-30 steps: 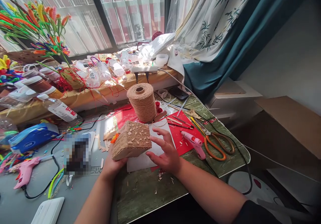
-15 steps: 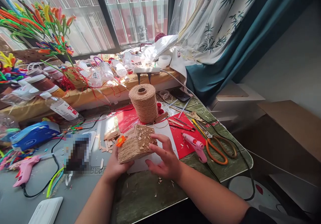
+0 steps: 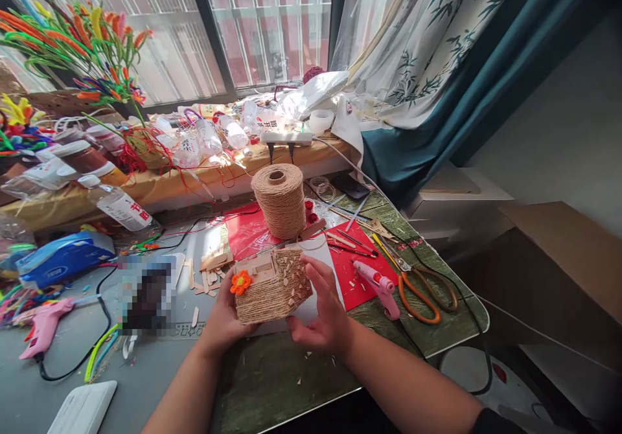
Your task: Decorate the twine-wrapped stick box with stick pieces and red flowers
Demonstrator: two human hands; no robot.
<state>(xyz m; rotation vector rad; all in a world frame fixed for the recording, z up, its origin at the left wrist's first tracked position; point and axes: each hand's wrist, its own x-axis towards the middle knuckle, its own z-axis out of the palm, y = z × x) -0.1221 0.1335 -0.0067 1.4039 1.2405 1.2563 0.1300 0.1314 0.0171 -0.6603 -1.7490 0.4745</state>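
Observation:
A small twine-wrapped box (image 3: 262, 299) is held up over the table in front of me. Wood chips are stuck to its right-hand side, and an orange flower (image 3: 240, 282) sits at its upper left corner. My left hand (image 3: 227, 314) grips the left end, its fingers partly hidden behind and under the box. At the other end, my right hand (image 3: 324, 311) has its fingers along the right edge and its thumb by the lower corner. Just beyond the box stands a large spool of twine (image 3: 279, 204), on the table with white paper (image 3: 323, 256) nearby.
A pink glue gun (image 3: 376, 285) and orange-handled scissors (image 3: 420, 295) lie on the right. Wood sticks (image 3: 211, 275), another pink glue gun (image 3: 46, 327) and a white power bank (image 3: 85, 408) are on the left. A power strip (image 3: 286, 138) and bottles line the window ledge.
The box has shifted slightly right and turned, so its top recess shows more. My right hand's fingers have moved from above the chip-covered face to its right edge.

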